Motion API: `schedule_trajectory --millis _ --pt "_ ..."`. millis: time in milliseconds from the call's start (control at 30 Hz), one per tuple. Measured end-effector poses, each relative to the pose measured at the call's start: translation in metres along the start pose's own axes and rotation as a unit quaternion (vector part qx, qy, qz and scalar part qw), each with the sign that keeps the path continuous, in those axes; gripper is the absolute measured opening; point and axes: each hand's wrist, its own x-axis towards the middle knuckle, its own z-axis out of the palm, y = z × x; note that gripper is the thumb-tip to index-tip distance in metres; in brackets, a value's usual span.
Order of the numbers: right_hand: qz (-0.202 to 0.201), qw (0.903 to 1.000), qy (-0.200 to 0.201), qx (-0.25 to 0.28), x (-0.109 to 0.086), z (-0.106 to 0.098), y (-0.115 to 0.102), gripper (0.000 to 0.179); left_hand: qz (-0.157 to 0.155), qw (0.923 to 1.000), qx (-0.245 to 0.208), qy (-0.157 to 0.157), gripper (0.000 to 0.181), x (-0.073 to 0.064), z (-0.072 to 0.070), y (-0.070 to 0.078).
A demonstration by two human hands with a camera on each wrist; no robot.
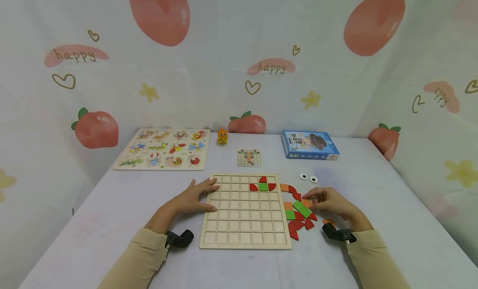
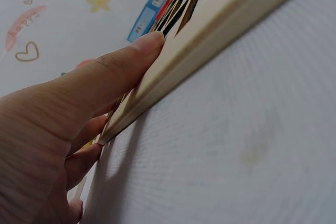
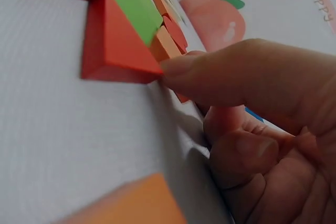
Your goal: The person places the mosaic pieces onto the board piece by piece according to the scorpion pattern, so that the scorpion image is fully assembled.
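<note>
A wooden grid board (image 1: 244, 216) lies flat in the middle of the table. On its upper right cells sit a green square tile (image 1: 263, 187) and several red quarter-round tiles (image 1: 272, 187). My left hand (image 1: 194, 197) rests at the board's left edge, thumb and fingers spread; in the left wrist view the thumb (image 2: 126, 59) lies over the rim. At the loose tiles to the board's right, my right hand (image 1: 328, 202) pinches an orange square tile (image 1: 306, 203) between thumb and forefinger. Beside that tile lie green tiles (image 1: 301, 209) and a red tile (image 3: 118, 40).
Behind the board lies a small pattern card (image 1: 249, 157). Farther back are an insect puzzle board (image 1: 164, 150), an orange-yellow toy figure (image 1: 222, 136) and a blue box (image 1: 310, 145). Two eye discs (image 1: 303, 176) lie behind my right hand; an orange tile (image 1: 329, 222) is near its wrist.
</note>
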Motion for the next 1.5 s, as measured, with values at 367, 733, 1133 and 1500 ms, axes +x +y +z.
schedule_trajectory --millis 367,733,1133,1500 --pt "0.037 0.9989 0.017 -0.022 -0.003 -0.002 -0.003 0.034 0.003 1.0000 -0.004 0.003 0.075 0.000 0.000 0.000" --pt "0.049 0.9978 0.021 -0.039 -0.004 -0.006 -0.007 0.032 0.001 1.0000 -0.003 0.002 0.075 -0.002 -0.001 0.000" --pt "0.058 0.9979 0.022 -0.019 -0.001 -0.009 -0.009 0.033 0.005 1.0000 -0.003 0.000 0.075 -0.001 0.001 -0.001" --pt "0.044 0.9977 0.050 -0.014 0.014 0.002 -0.032 0.039 -0.003 1.0000 -0.007 0.000 0.075 -0.001 0.000 0.000"
